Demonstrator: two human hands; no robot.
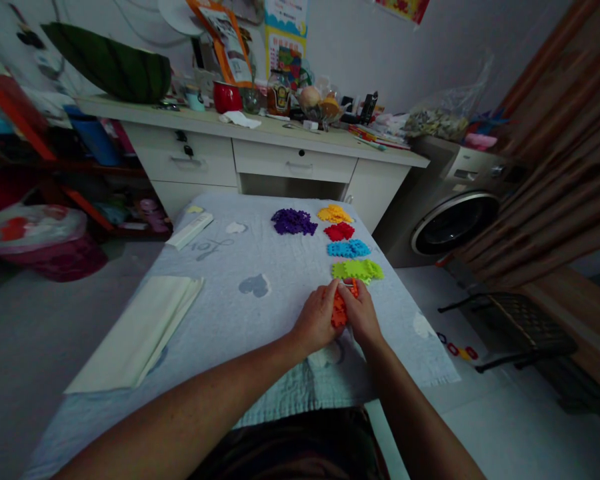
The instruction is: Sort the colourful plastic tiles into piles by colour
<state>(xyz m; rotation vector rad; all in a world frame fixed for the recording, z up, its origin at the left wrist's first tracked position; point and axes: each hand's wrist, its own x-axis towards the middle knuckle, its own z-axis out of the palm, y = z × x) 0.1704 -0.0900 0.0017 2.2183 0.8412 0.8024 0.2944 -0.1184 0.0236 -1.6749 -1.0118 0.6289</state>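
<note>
My left hand [316,319] and my right hand [363,313] are closed together around a bunch of orange toothed plastic pieces [339,312], low over the cloth-covered table. The fingers partly hide the bunch. Just beyond my hands lies a group of lime green toothed pieces [357,269]. Farther back in the same column are groups of blue pieces [349,249], red pieces [339,231] and yellow pieces [335,213]. To their left sits a loose heap of purple pieces [294,222].
A folded cream cloth [135,333] and a long white box [190,231] lie on the table's left side. Behind stands a cluttered white cabinet [190,153] bearing a cut watermelon [113,65]. To the right are a washing machine [440,193] and a low stool [530,320].
</note>
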